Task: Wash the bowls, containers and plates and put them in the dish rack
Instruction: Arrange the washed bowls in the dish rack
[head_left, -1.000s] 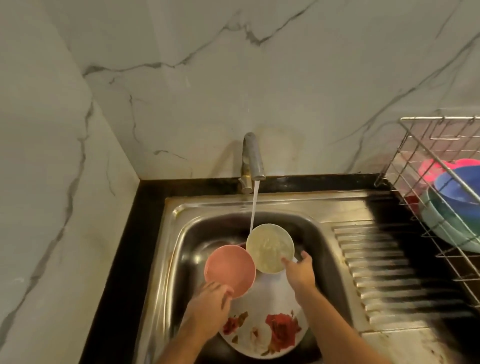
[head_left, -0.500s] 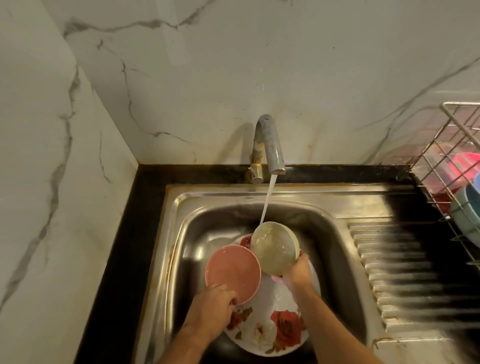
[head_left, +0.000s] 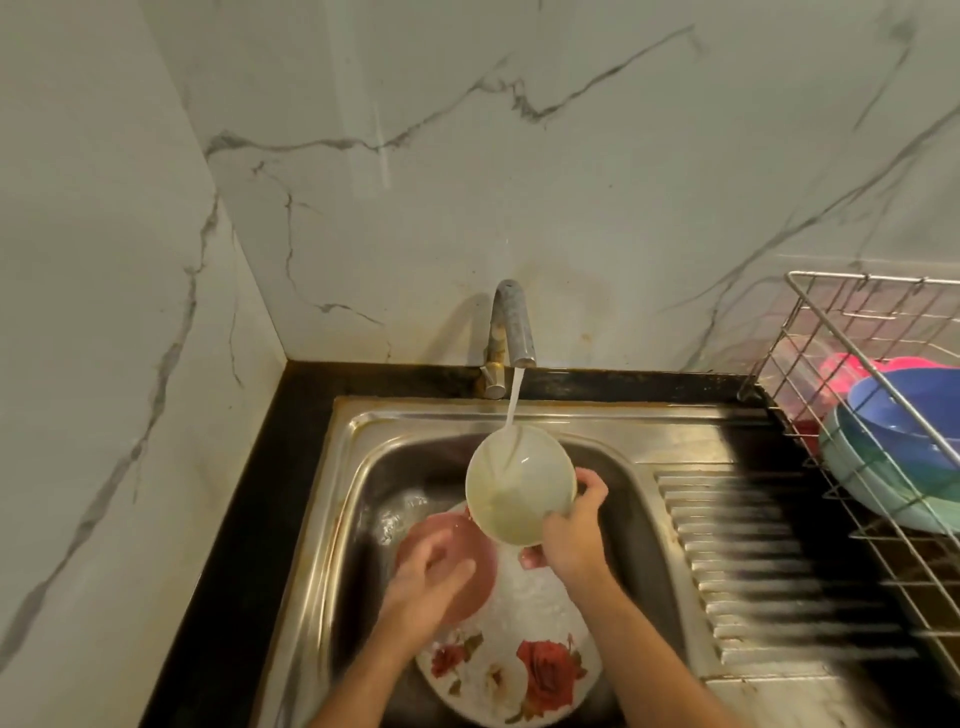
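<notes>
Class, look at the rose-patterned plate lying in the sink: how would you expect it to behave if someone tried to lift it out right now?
The rose-patterned plate looks wet and sudsy, so it would probably be slippery. The pink bowl sits on it under the left hand, so lifting it could tip the bowl off. It lies flat in the sink, so its rim may be hard to grip.

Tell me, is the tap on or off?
On. A thin stream of water runs from the tap into the pale bowl held by the right hand.
</notes>
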